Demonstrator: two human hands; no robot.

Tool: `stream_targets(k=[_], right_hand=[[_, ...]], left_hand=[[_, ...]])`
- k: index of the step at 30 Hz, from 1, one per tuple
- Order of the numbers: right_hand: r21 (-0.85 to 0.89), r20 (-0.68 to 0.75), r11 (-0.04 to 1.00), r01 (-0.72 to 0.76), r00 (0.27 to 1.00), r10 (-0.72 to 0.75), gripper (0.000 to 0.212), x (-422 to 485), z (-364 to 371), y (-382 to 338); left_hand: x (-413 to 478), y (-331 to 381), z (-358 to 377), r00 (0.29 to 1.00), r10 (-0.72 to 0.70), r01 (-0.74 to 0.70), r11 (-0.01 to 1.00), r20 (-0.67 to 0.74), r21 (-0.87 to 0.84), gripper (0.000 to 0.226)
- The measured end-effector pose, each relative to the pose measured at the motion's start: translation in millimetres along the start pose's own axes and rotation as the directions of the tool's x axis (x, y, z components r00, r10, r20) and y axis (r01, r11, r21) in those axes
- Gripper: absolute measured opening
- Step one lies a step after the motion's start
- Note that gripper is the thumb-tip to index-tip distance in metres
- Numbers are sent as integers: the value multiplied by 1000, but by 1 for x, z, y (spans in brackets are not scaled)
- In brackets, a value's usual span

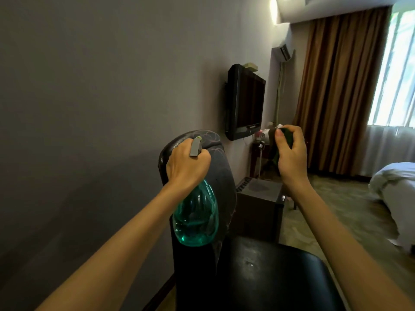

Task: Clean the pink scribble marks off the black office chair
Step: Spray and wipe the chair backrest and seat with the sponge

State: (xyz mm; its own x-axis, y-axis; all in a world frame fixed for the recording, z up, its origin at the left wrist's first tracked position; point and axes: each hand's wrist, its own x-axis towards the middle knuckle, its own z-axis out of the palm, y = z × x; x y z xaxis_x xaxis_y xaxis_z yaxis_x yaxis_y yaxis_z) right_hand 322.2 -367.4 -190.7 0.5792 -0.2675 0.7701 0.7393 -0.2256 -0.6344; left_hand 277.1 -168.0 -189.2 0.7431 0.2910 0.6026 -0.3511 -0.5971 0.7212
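Observation:
The black office chair stands in front of me, its backrest against the grey wall. Pink scribble marks loop across the top of the backrest. My left hand grips the grey trigger head of a teal spray bottle, held right in front of the backrest with its nozzle near the marks. My right hand is raised to the right of the backrest and grips a dark green cloth, apart from the chair.
A wall-mounted TV hangs just beyond the chair. A small dark cabinet stands behind the seat. Brown curtains and a bright window are at the back right. A white bed lies at the right edge.

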Motion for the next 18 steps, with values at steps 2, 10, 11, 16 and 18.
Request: stream_targets(k=[2, 10, 11, 16, 18], right_hand=[[6, -2, 1000, -12, 1000, 12, 12, 0, 0, -2], [87, 150, 995, -45, 988, 32, 12, -9, 40, -14], [84, 192, 996, -42, 981, 25, 12, -12, 49, -15], [40, 377, 998, 41, 924, -53, 25, -36, 110, -16], [40, 405, 995, 93, 909, -102, 29, -44, 134, -15]], left_hand=[[-1, -4, -2, 1000, -10, 10, 1000, 4, -4, 14], [-13, -30, -48, 998, -9, -4, 980, -65, -197, 9], [-13, -34, -55, 997, -3, -12, 980, -75, -198, 10], [-14, -60, -77, 999, 35, -39, 993, -41, -110, 16], [-15, -71, -78, 996, 47, -54, 994, -76, -91, 13]])
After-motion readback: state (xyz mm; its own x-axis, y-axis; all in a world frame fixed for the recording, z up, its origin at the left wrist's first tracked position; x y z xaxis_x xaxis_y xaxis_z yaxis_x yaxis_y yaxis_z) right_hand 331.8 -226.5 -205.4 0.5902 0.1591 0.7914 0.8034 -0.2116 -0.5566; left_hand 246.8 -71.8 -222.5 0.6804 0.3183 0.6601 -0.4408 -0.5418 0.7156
